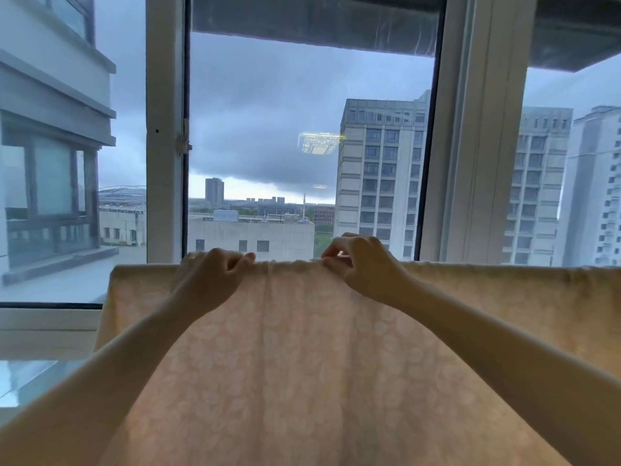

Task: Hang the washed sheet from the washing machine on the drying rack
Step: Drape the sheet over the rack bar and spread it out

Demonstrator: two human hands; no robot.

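Both hands were raised to the top fold of the sheet (302, 348), close together with a short bunched stretch of cloth between them. Curled fingers of the left hand (215, 272) hooked over the fold and gripped it. The right hand (361, 262) pinched the same fold between thumb and fingertips, knuckles up. Both forearms were bare and reached in from the bottom corners.

The sheet was pale pink with a faint flower pattern. It hung over a level line at the height of the hands and fell toward the camera, filling the lower middle of the view. A second, yellower layer spread out on either side behind it. Whatever bar carried it was hidden under the cloth.

Behind stood a tall window with white frames (164, 129) and a white sill (50, 327) at the lower left. A lamp's reflection (319, 142) floated in the centre pane. Outside were a grey high-rise block (379, 176), lower roofs and a heavy, dark cloudy sky (262, 112).
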